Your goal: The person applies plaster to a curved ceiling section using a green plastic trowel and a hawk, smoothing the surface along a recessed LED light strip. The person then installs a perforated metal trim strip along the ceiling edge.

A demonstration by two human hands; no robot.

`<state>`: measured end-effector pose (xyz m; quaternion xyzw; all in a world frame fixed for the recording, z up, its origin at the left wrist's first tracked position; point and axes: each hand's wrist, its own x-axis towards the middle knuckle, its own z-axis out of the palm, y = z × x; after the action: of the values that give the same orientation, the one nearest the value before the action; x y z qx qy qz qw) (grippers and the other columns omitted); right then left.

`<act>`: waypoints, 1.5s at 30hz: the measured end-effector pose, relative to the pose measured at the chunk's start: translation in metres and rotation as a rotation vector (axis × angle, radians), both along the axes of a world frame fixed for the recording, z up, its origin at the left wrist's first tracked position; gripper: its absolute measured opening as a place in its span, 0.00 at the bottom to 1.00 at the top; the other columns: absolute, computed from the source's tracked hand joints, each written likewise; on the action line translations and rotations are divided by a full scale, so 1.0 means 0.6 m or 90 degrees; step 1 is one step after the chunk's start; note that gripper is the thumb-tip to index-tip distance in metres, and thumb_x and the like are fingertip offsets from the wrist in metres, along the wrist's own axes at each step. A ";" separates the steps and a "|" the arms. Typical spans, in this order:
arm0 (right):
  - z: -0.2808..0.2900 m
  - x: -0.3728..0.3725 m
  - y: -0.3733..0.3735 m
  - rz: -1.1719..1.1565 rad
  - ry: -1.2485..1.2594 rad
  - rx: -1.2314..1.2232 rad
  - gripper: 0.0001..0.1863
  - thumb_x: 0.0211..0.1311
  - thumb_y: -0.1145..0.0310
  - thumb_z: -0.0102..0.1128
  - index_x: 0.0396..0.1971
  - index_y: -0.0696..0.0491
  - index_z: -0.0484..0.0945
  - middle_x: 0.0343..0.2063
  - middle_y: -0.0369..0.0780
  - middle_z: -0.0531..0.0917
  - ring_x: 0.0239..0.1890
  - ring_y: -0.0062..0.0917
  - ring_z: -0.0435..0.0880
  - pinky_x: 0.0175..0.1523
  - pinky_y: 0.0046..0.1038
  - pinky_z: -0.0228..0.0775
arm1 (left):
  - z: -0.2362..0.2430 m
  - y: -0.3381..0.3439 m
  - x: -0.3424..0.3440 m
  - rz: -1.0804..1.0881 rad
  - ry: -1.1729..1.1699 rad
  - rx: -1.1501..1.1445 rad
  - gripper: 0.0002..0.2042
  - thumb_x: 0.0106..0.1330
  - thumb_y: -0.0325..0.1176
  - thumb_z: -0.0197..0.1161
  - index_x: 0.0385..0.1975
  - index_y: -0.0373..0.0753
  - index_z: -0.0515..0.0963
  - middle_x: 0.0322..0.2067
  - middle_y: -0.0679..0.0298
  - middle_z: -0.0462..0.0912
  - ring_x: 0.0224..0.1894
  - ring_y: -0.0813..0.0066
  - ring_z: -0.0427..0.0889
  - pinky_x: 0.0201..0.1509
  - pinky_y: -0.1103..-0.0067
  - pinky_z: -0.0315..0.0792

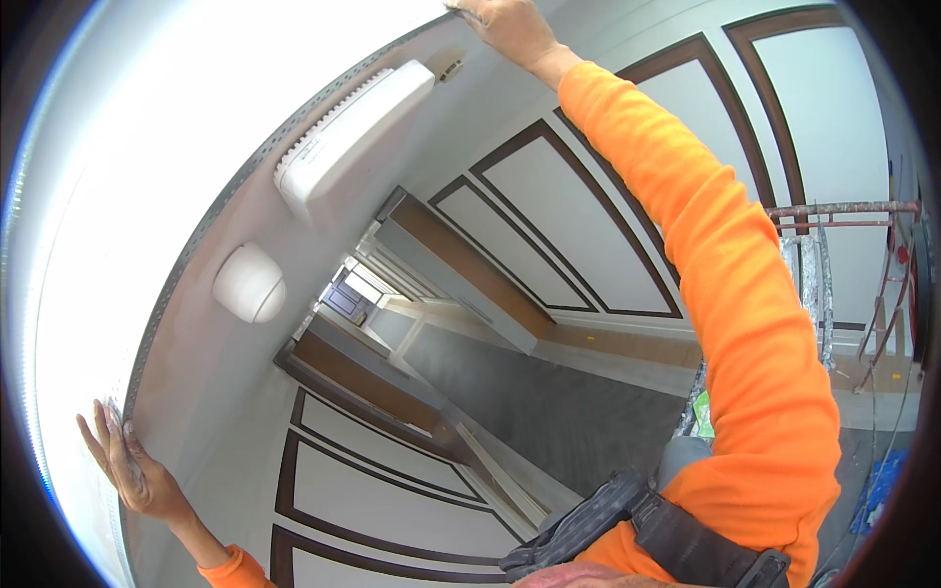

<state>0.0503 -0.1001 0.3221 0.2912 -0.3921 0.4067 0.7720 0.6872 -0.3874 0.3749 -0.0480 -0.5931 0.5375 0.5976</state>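
Note:
A long perforated corner strip runs along the edge between the bright white surface and the grey-white wall face, bowed by the lens. My left hand lies against its lower left end, with fingers stretched and apart and pale dust on them. At the top, my right hand reaches up on an outstretched arm in an orange sleeve. The right fingers are closed at the strip's upper end; their tips are partly cut off by the frame. Between my hands, a white slotted box and a white dome fixture sit beside the strip.
Red scaffold tubing stands at the right, with a paint-spattered platform behind my arm. Below stretches a dark grey floor between walls with brown-framed panels. A dark strap crosses my chest.

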 end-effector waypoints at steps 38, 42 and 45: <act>0.156 0.022 -0.058 0.168 -0.092 -0.171 0.25 0.68 0.63 0.58 0.62 0.56 0.69 0.64 0.52 0.70 0.69 0.46 0.67 0.71 0.44 0.60 | 0.041 0.111 -0.281 0.093 -0.024 -0.152 0.19 0.67 0.30 0.66 0.56 0.59 0.82 0.60 0.81 0.82 0.74 0.75 0.66 0.83 0.70 0.52; 0.054 0.018 -0.008 0.092 -0.074 -0.127 0.09 0.62 0.76 0.60 0.42 0.55 0.79 0.48 0.47 0.82 0.54 0.44 0.81 0.58 0.38 0.75 | 0.038 0.129 -0.285 0.113 -0.007 -0.148 0.18 0.67 0.31 0.66 0.55 0.60 0.83 0.60 0.83 0.82 0.74 0.75 0.67 0.83 0.70 0.52; 0.004 0.061 -0.012 0.025 0.079 -0.017 0.08 0.61 0.77 0.62 0.39 0.51 0.83 0.39 0.43 0.85 0.45 0.40 0.85 0.49 0.36 0.79 | 0.038 0.126 -0.279 0.113 -0.009 -0.147 0.19 0.66 0.32 0.67 0.55 0.61 0.83 0.59 0.83 0.82 0.74 0.75 0.67 0.83 0.70 0.53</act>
<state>0.0870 -0.1073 0.3244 0.3133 -0.3325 0.4078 0.7906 0.5196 -0.3116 0.3976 -0.0671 -0.5334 0.6525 0.5341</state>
